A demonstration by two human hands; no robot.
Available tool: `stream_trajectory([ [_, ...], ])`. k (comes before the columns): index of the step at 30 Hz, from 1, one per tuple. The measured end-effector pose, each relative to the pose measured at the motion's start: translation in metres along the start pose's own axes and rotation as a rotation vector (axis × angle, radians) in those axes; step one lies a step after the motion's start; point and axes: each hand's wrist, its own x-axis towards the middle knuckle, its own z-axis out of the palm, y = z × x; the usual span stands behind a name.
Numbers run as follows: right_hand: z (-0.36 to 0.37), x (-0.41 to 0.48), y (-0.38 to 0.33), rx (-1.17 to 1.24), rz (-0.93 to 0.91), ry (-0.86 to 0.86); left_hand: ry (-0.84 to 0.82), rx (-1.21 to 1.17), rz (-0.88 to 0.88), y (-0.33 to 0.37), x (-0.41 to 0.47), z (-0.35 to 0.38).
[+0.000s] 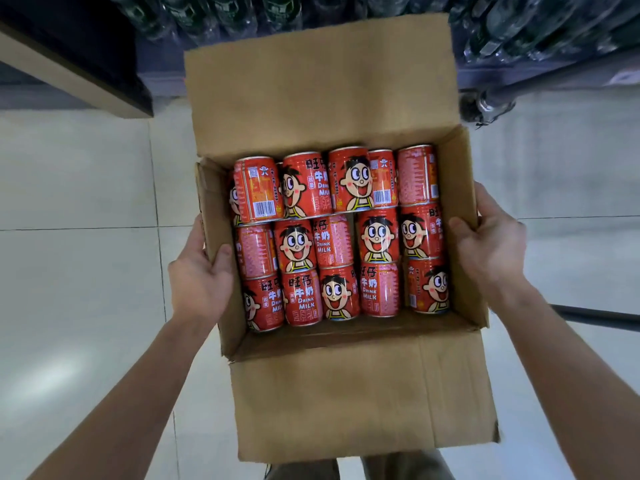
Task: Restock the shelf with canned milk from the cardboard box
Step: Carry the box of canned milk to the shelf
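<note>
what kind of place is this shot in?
Probably a shop or supermarket aisle: shelved rows of bottles ahead, an open cardboard box packed with identical red milk cans, and a pale tiled floor.

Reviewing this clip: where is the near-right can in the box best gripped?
Likely from above at its near end: the can lies on its side, hemmed between a neighbour and the cardboard box wall, while the bare gap nearer the person leaves room for a grip.
</note>
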Motion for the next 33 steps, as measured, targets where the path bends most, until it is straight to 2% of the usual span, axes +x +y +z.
stream_trajectory([
  [12,-0.136,-0.13,-0.11,-0.064,-0.083,-0.009,0.089,-0.057,0.02,0.053,-0.144,-0.161],
  [19,-0.199,-0.237,-0.146,-0.092,-0.113,0.04,0.088,-0.107,0.109,0.058,-0.236,-0.246],
  [27,-0.256,-0.369,-0.133,-0.009,-0.115,0.069,0.054,-0.066,0.186,0.046,-0.345,-0.307],
  [33,-0.292,-0.431,-0.103,-0.086,-0.124,0.041,0.051,-0.1,0.126,0.029,-0.429,-0.317],
])
